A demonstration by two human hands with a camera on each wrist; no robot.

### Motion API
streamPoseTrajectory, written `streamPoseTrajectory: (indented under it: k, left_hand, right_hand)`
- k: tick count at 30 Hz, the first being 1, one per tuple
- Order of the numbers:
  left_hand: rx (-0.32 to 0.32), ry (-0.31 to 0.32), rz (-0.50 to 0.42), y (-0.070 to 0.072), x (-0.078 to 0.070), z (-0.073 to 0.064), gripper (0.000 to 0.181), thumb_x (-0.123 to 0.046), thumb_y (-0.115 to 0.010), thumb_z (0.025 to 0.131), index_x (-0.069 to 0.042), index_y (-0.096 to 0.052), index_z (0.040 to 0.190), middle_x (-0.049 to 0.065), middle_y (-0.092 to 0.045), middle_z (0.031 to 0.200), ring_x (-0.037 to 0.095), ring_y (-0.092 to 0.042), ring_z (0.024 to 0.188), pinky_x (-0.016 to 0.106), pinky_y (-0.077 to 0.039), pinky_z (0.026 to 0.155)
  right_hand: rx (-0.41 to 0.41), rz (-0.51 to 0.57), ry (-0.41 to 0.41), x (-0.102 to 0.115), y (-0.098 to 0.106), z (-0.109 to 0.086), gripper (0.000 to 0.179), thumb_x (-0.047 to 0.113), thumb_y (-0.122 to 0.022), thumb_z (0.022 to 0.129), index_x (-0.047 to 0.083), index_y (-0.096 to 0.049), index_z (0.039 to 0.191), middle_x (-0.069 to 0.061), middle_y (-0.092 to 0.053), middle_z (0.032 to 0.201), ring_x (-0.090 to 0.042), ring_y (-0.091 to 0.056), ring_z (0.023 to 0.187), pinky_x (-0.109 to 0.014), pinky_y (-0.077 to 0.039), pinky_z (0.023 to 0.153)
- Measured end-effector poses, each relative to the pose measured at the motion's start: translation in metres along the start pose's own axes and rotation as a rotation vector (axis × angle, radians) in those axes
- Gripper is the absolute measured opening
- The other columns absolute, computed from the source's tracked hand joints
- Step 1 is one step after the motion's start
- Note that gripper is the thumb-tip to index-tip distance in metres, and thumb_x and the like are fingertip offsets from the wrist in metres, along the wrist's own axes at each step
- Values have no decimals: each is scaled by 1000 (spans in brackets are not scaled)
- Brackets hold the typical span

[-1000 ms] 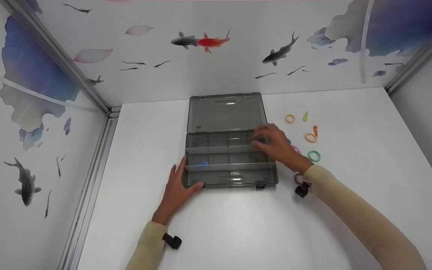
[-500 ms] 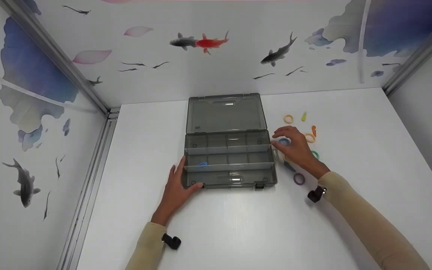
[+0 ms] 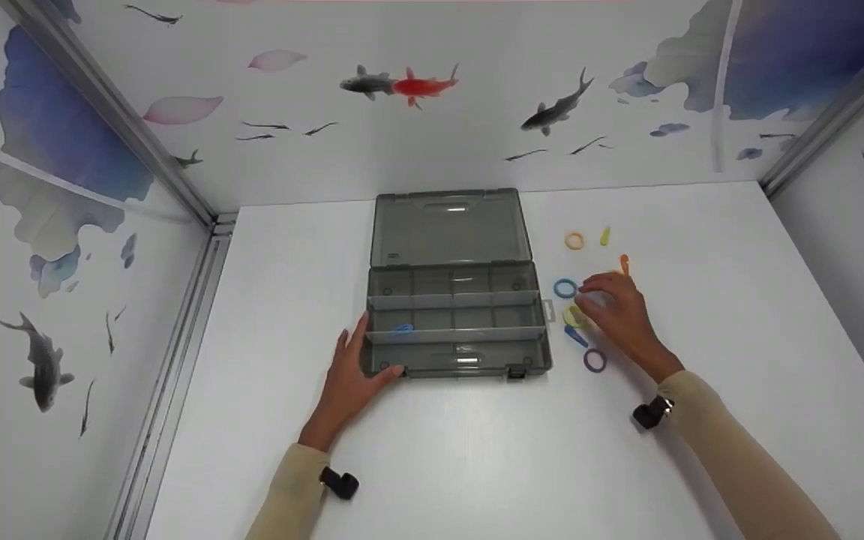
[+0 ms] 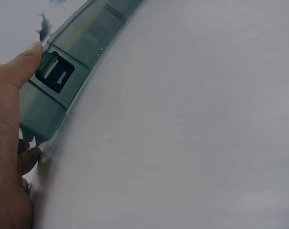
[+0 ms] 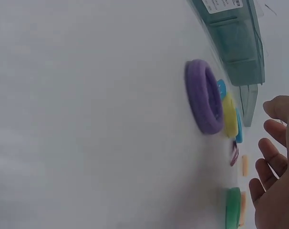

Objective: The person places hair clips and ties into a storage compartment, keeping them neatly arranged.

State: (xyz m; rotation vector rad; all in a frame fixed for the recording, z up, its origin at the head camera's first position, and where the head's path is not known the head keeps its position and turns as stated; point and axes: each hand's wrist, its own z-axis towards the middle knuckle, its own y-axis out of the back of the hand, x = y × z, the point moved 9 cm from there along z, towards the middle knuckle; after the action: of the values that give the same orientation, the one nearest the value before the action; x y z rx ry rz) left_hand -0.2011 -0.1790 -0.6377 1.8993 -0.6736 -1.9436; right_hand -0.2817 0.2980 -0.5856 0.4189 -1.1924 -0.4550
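Note:
A grey translucent storage box lies open, a small blue hair clip in its middle row. My left hand grips the front left corner; in the left wrist view its thumb lies by the black latch, its fingers partly hidden round the corner. My right hand hovers over the small things right of the box, fingers loosely bent and apart. Near its fingertips lie a blue hair tie and a yellow hair tie. Closer to me are a blue clip and a purple hair tie.
Beyond the right hand lie a peach hair tie, a yellow-green clip and an orange clip. A green hair tie shows in the right wrist view. A clear flat piece lies against the box's right side. A patterned wall stands behind.
My right hand has moved right, from over the box's right-hand compartments to above the hair ties and clips. My left hand has stayed at the box's corner.

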Motion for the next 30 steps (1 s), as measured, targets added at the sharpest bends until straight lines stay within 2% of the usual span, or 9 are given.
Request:
streamPoseTrajectory:
  k: [6, 12, 18, 23, 30]
  left_hand:
    - [-3, 13, 3, 2, 1, 0, 112, -65, -84, 91, -35, -20, 178, 21, -26, 180, 49, -11, 167, 81, -28, 121]
    - [-12, 11, 4, 4, 0, 1, 112, -64, -85, 92, -35, -20, 178, 20, -27, 180, 49, -11, 167, 81, -27, 121]
    - [-11, 10, 12, 1, -1, 2, 111, -61, -85, 92, -31, -21, 178, 22, -28, 179, 52, -11, 167, 82, -27, 120]
    - [-2, 25, 14, -1, 1, 1, 111, -63, -85, 92, -34, -20, 178, 24, -24, 179, 53, -13, 166, 82, -29, 119]
    - [-7, 16, 18, 1, -2, 1, 111, -63, -85, 92, -33, -21, 178, 25, -25, 179, 53, -14, 166, 82, -30, 119]
  right_hand:
    - [-16, -48, -50, -12, 7, -9, 12, 3, -81, 100, -2, -79, 110, -19, -70, 122, -29, -53, 122, -45, -35, 108]
    - [6, -74, -87, -18, 5, -9, 16, 4, -80, 100, -4, -78, 114, -21, -66, 128, -37, -49, 131, -59, -32, 114]
    - [13, -102, -118, -23, 4, -11, 21, 10, -79, 102, -4, -78, 118, -21, -64, 133, -40, -45, 136, -61, -28, 117]
    - [-19, -119, -133, -28, 3, -13, 24, 16, -81, 103, -2, -79, 118, -19, -64, 134, -39, -45, 136, -61, -27, 116]
    - [-49, -127, -145, -31, 0, -17, 23, 18, -82, 102, -1, -80, 116, -17, -63, 134, -39, -45, 136, -62, -27, 115]
